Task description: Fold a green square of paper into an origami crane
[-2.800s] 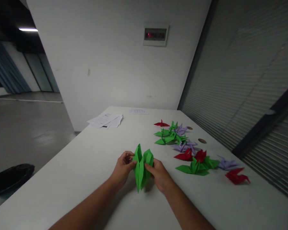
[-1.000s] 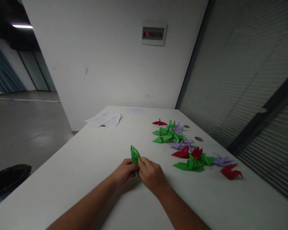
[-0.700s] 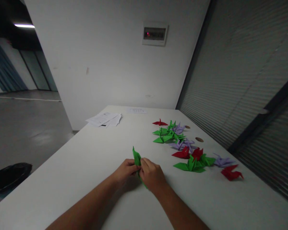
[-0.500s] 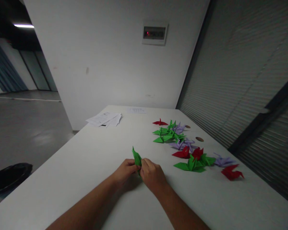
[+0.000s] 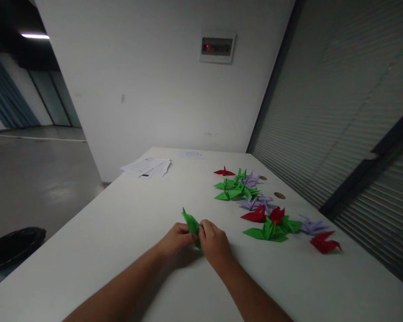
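A green origami crane is held just above the table, its pointed tip leaning up and to the left. My left hand pinches its left side between thumb and fingers. On the other side, my right hand is closed on the crane's right edge. The fingers hide part of the folded paper. To the right of my hands lie several finished paper cranes: a green crane, a red crane, a purple crane and others in the same colours farther back.
The white table runs to the wall. Printed sheets lie at its far left. Two round holes, one a cable hole, sit near the right edge beside the window blinds. A black-lined bin stands at floor left.
The crane's tip has swung slightly left and the paper has opened wider between my hands. My right hand has shifted a little to the right.
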`<state>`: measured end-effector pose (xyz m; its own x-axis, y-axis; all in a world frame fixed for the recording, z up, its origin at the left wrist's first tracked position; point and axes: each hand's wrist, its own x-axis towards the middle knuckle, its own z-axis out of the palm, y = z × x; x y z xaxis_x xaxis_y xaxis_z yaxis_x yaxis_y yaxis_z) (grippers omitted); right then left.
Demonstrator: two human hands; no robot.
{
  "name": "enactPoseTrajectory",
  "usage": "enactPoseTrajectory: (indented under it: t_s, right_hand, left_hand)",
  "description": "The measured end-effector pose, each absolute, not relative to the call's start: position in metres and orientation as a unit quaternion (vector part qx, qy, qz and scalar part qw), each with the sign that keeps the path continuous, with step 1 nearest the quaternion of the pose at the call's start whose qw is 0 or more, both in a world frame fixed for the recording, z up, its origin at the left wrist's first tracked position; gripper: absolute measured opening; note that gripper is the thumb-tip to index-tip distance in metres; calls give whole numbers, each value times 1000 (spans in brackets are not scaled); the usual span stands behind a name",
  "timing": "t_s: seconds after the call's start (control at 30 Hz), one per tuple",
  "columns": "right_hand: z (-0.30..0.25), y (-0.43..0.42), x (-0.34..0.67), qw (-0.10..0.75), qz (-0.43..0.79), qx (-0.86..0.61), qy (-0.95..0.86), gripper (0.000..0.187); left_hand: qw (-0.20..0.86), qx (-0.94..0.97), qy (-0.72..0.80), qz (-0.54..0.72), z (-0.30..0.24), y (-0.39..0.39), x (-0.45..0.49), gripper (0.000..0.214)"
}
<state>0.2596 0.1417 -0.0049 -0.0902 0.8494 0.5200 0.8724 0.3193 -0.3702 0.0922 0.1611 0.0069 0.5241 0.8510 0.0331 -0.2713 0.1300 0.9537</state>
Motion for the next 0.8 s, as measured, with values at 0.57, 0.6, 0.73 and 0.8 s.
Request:
enactPoseTrajectory:
  t_s: [0.57, 0.6, 0.73, 0.8]
  right_hand:
    - [8, 147, 253, 564, 544, -438, -441, 15]
    - [7, 147, 253, 565, 542, -436, -443, 15]
    - [4, 149, 255, 567, 536, -416, -468, 12]
    - [4, 148, 256, 567, 546, -390, -478, 8]
  left_hand:
    - [728, 351, 292, 512, 16, 163, 88, 37]
    - [725, 352, 292, 515, 16, 163, 87, 39]
    - [720, 358, 294, 516, 19, 160, 87, 46]
    - [724, 362, 290, 510, 22, 159, 87, 48]
